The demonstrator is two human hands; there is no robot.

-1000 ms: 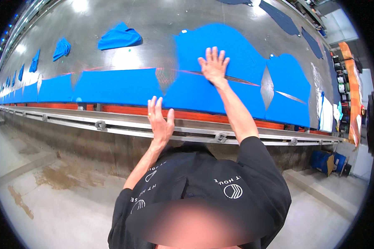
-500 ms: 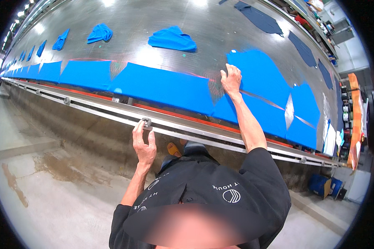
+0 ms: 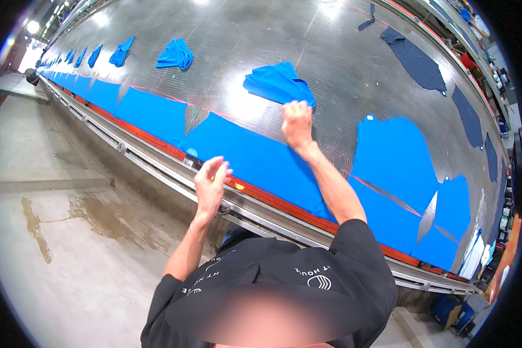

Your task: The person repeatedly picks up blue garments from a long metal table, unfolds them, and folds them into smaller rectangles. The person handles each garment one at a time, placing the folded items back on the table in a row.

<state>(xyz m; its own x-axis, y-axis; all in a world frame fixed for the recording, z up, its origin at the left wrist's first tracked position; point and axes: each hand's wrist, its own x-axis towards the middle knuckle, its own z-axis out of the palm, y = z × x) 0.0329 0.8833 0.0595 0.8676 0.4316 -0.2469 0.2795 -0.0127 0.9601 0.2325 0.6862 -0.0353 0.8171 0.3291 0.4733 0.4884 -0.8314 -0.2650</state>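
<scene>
At the near corner of a folded blue fabric piece (image 3: 275,83), my right hand (image 3: 297,124) has its fingers closed on the cloth. This piece lies loosely bunched on the long dark table (image 3: 226,35). My left hand (image 3: 210,184) hovers by the table's near edge with fingers loosely bent and apart, holding nothing. Just beyond it, a flat blue fabric panel (image 3: 249,153) is spread along the edge. To the right lie more flat blue pieces, among them a large one with a curved outline (image 3: 393,151).
A metal rail (image 3: 156,168) runs along the near side of the table. Further left, several bunched blue pieces (image 3: 175,55) lie in a row. Dark navy pieces (image 3: 416,61) rest at the far right. A blue drum (image 3: 445,310) stands on the floor at lower right.
My right hand has moved left from the curved blue piece to the bunched fabric and closed on its corner. My left hand has left the rail knob. The view has turned.
</scene>
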